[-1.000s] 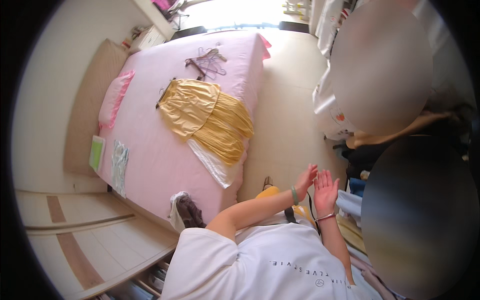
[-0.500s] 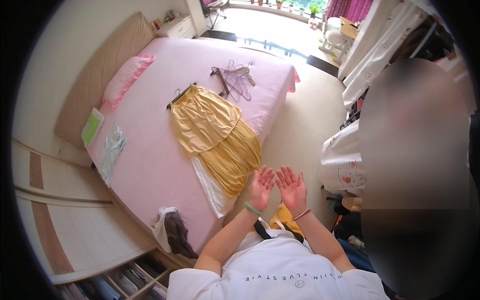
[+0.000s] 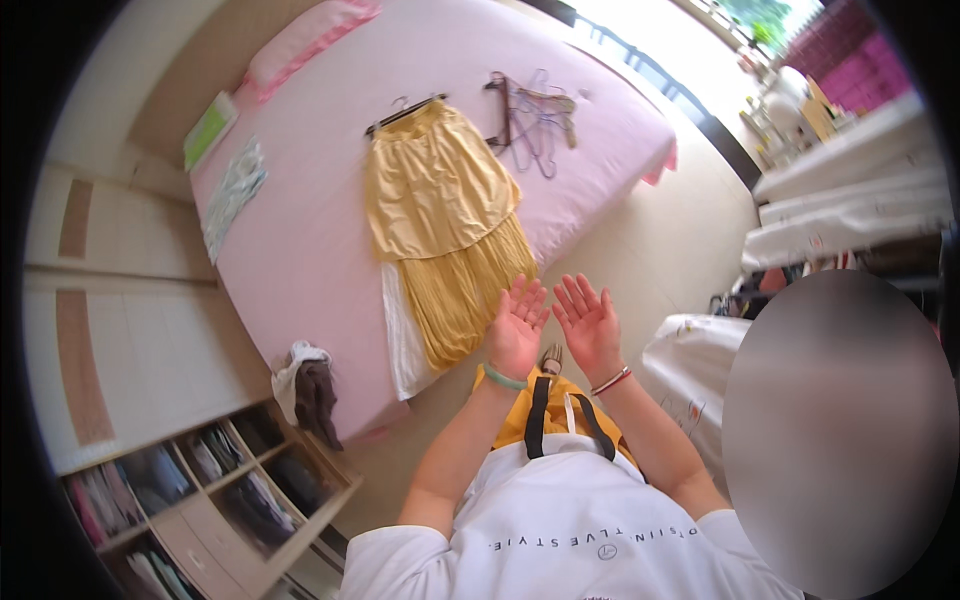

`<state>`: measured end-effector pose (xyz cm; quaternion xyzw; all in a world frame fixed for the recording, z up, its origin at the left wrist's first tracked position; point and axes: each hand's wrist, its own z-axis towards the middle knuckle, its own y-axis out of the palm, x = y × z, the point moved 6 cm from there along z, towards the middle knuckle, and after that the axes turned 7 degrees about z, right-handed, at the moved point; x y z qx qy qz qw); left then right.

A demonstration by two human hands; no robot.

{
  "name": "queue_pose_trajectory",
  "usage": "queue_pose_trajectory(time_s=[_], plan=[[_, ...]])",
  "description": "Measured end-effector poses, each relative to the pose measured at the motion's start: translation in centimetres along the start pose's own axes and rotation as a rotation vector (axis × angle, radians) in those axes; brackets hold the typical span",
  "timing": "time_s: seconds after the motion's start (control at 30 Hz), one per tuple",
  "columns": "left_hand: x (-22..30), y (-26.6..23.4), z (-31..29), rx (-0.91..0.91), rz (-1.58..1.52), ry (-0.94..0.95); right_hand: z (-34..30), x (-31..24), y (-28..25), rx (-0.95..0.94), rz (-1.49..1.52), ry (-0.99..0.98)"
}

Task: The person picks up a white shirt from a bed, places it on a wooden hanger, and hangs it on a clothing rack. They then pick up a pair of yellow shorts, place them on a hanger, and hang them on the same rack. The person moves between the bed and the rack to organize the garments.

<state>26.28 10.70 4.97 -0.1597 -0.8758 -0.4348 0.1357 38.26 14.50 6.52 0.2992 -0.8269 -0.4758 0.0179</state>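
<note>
Both of my hands are raised side by side in front of my body, palms up and fingers stretched out. My left hand (image 3: 517,332), with a green bangle at the wrist, holds nothing. Neither does my right hand (image 3: 590,325), which has a thin bracelet below it. Just beyond the left fingertips lies a yellow skirt (image 3: 440,190), pale on top with a darker pleated part (image 3: 460,300) below. Its waist is on a dark hanger (image 3: 405,115). White cloth (image 3: 402,335) shows along its left edge. Several loose hangers (image 3: 535,115) are heaped right of it.
The pink-sheeted bed (image 3: 310,220) bears a pillow (image 3: 305,45), a green-and-white flat item (image 3: 210,130), pale crumpled cloth (image 3: 236,195) and a brown-and-white garment (image 3: 310,390). An open compartmented clothes drawer (image 3: 205,490) stands lower left. White hanging fabric (image 3: 690,365) is at right, beside a blurred patch.
The view has tipped downward and turned, so the bed sits higher and the drawer shows more. My hands keep the same open, palms-up pose. The garments on the bed look unmoved.
</note>
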Motion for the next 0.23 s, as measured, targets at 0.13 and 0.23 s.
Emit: queue_pose_trajectory(time_s=[0.13, 0.23], plan=[[3.1, 0.2, 3.0, 0.084, -0.065, 0.105, 5.3, 1.1, 2.5, -0.002, -0.044, 0.142], [6.0, -0.4, 5.2, 0.145, -0.103, 0.184, 9.4, 2.5, 4.1, -0.029, -0.124, 0.217]])
